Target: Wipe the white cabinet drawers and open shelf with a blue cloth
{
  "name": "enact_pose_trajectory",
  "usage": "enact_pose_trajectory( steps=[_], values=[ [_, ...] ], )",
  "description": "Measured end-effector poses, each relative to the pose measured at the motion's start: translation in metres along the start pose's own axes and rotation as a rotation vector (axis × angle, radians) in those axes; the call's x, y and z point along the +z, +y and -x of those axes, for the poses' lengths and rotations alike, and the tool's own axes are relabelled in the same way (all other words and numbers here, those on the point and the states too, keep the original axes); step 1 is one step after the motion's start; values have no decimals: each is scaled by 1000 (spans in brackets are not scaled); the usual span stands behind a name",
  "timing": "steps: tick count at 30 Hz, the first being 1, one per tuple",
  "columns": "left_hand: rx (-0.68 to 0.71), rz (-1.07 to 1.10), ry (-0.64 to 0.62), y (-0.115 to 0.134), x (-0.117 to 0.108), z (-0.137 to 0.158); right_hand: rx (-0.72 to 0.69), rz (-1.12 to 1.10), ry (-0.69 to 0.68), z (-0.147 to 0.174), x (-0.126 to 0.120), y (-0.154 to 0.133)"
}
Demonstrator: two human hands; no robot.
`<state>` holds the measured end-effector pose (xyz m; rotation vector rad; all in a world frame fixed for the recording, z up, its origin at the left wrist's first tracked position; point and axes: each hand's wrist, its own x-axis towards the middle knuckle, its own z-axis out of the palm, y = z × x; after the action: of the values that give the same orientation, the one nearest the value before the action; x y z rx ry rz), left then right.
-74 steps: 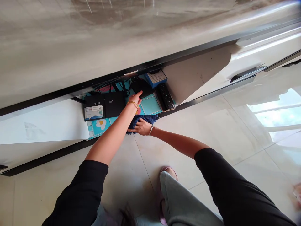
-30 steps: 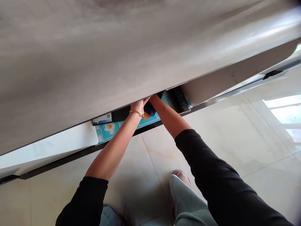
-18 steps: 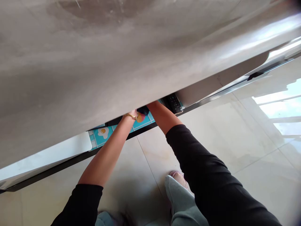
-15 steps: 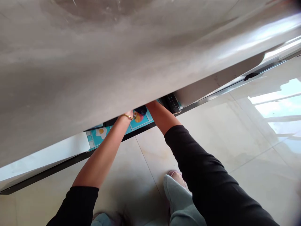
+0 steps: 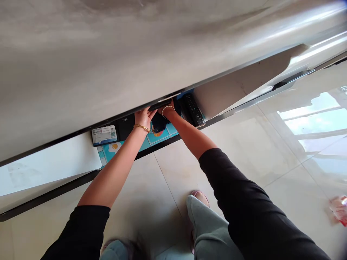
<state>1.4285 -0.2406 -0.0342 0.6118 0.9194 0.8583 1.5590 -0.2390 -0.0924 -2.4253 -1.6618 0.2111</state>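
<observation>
A thin black flat object [image 5: 161, 104] lies between my hands under the overhanging edge; its kind does not show. My left hand [image 5: 144, 117] grips its left end, with the thumb side towards the middle. At its right end is my right hand [image 5: 168, 109], closed on it, its fingertips partly hidden. Just below the hands rests a bundle of dark cloth [image 5: 159, 125] on a teal printed mat [image 5: 145, 144]. Left of my left hand sits a black box with pale lettering [image 5: 124, 123].
A black remote control [image 5: 193, 108] lies right of my right hand. A white and blue printed box [image 5: 104, 135] stands at the left. The broad glossy top [image 5: 135, 65] overhangs the shelf. Tiled floor [image 5: 168, 180] lies below, with my feet on it.
The overhanging edge sits higher in view, so more of the shelf and both hands show. The thin black object, black box and printed box have come into sight.
</observation>
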Motion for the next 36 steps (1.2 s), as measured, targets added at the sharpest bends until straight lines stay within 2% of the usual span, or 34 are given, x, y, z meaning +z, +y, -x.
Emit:
enact_pose_trajectory(
  steps=[11, 18, 24, 27, 30, 36],
  values=[
    [-67, 47, 16, -9, -5, -2, 125, 23, 17, 76, -1, -2],
    [-122, 82, 93, -11, 5, 0, 17, 18, -47, 141, -9, -11],
    [-132, 104, 116, -11, 15, 3, -153, -31, -162, 183, -5, -46],
    [-136, 105, 102, -5, 19, 4, -247, -50, -193, 184, -4, -53],
    [-166, 77, 82, 3, 19, 1, -287, -40, -166, 169, -8, -36],
    [-201, 11, 74, 17, 6, -10, -150, -33, -70, 97, -13, 13]
  ],
)
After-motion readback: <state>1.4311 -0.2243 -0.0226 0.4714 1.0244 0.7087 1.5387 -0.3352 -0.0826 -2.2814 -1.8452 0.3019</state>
